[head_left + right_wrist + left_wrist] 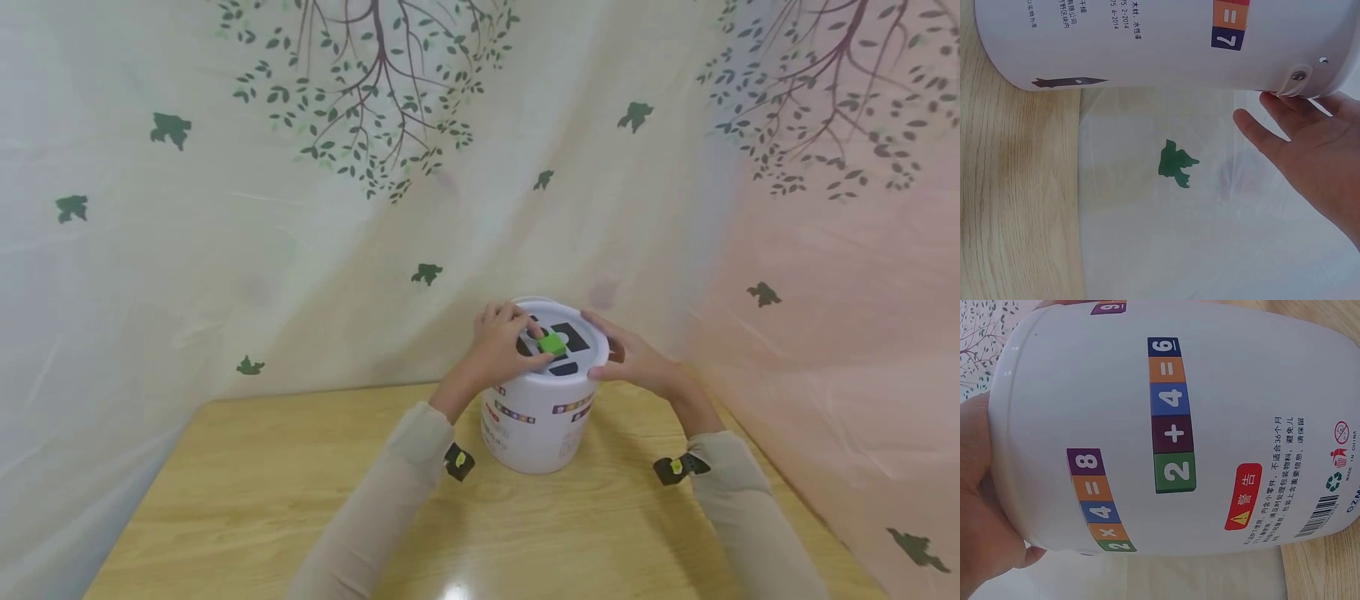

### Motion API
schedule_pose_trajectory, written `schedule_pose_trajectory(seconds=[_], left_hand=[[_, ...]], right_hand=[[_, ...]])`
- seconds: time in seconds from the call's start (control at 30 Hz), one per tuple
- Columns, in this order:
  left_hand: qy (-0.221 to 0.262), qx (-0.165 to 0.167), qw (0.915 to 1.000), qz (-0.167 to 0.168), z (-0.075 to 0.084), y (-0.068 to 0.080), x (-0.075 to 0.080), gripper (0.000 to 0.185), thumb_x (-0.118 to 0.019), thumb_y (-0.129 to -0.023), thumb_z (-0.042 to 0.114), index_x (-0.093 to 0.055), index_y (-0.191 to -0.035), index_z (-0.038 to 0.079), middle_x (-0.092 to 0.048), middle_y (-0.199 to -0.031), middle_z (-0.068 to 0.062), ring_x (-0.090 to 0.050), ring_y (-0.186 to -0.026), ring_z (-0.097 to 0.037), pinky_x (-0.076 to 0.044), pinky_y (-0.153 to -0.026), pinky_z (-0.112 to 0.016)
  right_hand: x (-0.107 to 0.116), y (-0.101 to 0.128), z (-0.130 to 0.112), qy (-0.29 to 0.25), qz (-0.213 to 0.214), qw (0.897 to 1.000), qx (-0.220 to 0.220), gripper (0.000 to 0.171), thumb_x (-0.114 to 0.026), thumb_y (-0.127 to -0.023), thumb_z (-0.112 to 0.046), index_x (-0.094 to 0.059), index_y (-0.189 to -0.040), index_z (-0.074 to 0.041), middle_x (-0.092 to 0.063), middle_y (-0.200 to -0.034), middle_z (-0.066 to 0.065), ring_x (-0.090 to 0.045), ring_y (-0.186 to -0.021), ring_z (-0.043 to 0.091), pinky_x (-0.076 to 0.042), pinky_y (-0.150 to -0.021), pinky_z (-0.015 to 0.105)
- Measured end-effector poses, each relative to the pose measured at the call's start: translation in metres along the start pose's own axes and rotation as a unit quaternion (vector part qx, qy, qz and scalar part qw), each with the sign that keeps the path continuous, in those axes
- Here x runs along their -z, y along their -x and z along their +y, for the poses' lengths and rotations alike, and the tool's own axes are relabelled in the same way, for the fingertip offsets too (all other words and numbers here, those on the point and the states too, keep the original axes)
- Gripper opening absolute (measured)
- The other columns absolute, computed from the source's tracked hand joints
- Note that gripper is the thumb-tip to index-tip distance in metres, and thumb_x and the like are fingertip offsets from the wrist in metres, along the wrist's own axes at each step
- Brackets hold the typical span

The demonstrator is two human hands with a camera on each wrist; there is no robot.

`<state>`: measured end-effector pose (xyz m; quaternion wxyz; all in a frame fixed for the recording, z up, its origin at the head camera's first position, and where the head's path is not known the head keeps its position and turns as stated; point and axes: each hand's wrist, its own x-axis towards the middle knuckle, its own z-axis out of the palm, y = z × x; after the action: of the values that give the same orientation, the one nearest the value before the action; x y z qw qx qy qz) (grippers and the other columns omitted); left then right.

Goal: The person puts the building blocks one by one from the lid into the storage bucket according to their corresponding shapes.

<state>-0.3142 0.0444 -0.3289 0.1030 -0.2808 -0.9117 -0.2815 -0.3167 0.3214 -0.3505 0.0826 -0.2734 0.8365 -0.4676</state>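
Observation:
A white bucket [534, 437] stands upright on the table, number-block sums and Chinese print on its side. Its lid [592, 346] has black shaped cutouts. Over the lid, my left hand [501, 340] pinches a small green block [552, 344] between thumb and fingers; the block overlaps the cutouts in the head view. My right hand [637, 360] holds the rim from the right, thumb toward the front and index finger farther back. In the right wrist view, the fingers [1300, 128] reach the rim beside the handle's pivot [1298, 76]. The green block is hidden from both wrist views.
The bucket sits near the back of a light wood table [285, 467]. Behind it and along the right hangs a pale curtain [322, 250] printed with branches and green leaves. A dark wrist camera [459, 461] is strapped at the left cuff, another camera [678, 468] at the right.

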Motion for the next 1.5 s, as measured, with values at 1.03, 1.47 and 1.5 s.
schedule_pose_trajectory(seconds=[1.03, 1.47, 1.5], left_hand=[[-0.033, 0.014, 0.9992, -0.018, -0.0007, -0.0019, -0.0022, 0.039, -0.072, -0.090, 0.051, -0.070, -0.115, 0.021, -0.052, -0.142, -0.009, -0.036, -0.137, -0.032, -0.023, -0.118, -0.057], [-0.033, 0.019, 0.9992, -0.013, 0.0015, -0.0002, -0.0030, 0.041, -0.071, -0.091, 0.052, -0.069, -0.119, 0.022, -0.051, -0.141, -0.007, -0.034, -0.138, -0.031, -0.022, -0.118, -0.055], [-0.032, 0.018, 0.9992, -0.011, 0.0018, 0.0001, -0.0027, 0.041, -0.071, -0.091, 0.051, -0.069, -0.120, 0.022, -0.051, -0.141, -0.006, -0.034, -0.138, -0.031, -0.022, -0.118, -0.055]], right_hand=[[-0.0024, -0.0014, 0.0062, -0.011, 0.009, 1.000, 0.002, 0.097, -0.072, -0.093, -0.019, -0.007, -0.165, -0.018, -0.021, -0.169, 0.017, -0.038, -0.145, 0.048, -0.043, -0.108, 0.061], [-0.0024, -0.0006, 0.0044, -0.005, 0.007, 1.000, 0.000, 0.098, -0.072, -0.092, -0.020, -0.006, -0.165, -0.017, -0.018, -0.170, 0.017, -0.035, -0.147, 0.049, -0.040, -0.109, 0.063], [-0.0023, -0.0006, 0.0040, -0.006, 0.007, 1.000, 0.000, 0.099, -0.072, -0.092, -0.020, -0.006, -0.165, -0.017, -0.018, -0.169, 0.018, -0.036, -0.146, 0.049, -0.041, -0.109, 0.063]])
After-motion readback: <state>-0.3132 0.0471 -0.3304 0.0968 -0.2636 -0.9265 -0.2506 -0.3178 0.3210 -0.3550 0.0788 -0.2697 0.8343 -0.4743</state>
